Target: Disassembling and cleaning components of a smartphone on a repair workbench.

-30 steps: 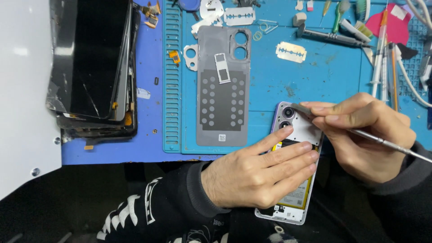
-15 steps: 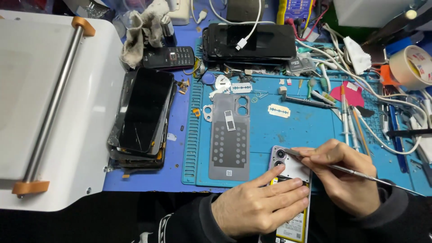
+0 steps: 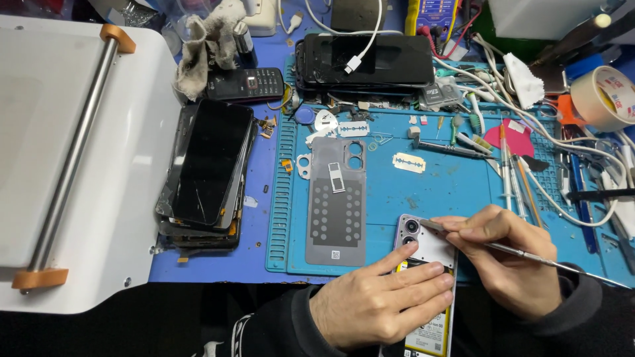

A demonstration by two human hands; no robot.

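Observation:
An opened smartphone with its back removed lies at the near edge of the blue work mat, camera lenses at its top and a yellow-edged battery at the bottom. My left hand rests flat across its middle, pressing it down. My right hand grips a thin metal pry tool, whose tip touches the phone's upper right corner near the cameras. The grey back cover lies inside-up on the mat to the left.
A stack of cracked phone screens lies left of the mat beside a white machine with a metal bar. Dark phones, a keypad phone, razor blades, tweezers, cables and a tape roll crowd the back and right.
The view has pulled back and tilted up, showing more of the bench. Both hands stay on the phone; the tool tip shifts slightly along the top edge.

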